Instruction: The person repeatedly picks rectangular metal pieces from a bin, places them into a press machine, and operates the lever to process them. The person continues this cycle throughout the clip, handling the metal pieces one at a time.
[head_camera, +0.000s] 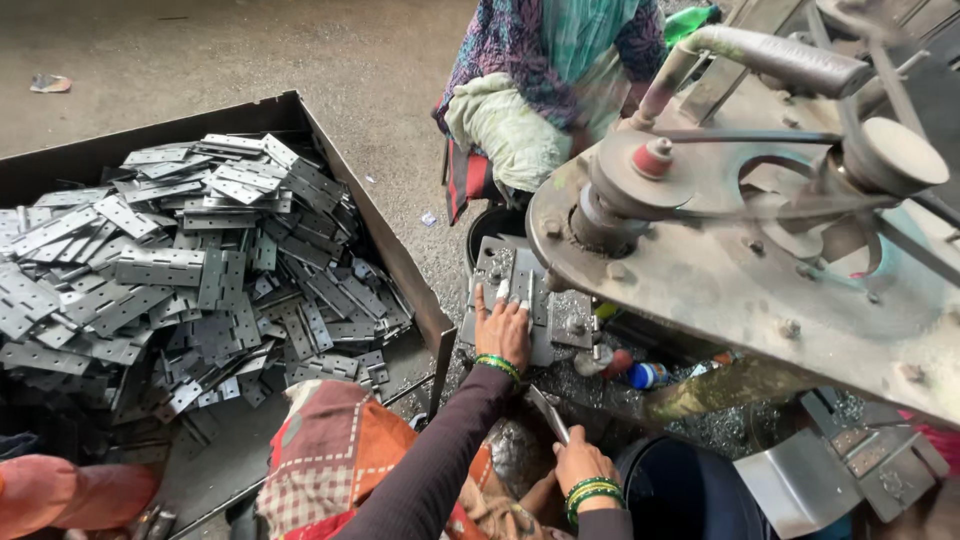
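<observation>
Hands (503, 330) on press bed (520, 300), hinge plate (549, 413) gripped.

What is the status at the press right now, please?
Left hand flat on hinge plate under the press. Right hand gripping another plate. Press head close above left fingers.

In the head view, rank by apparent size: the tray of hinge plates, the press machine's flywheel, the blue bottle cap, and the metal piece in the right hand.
1. Tray of hinge plates
2. Flywheel
3. Metal piece in the right hand
4. Blue bottle cap

The last two look close; the piece is nearer the camera.
</observation>
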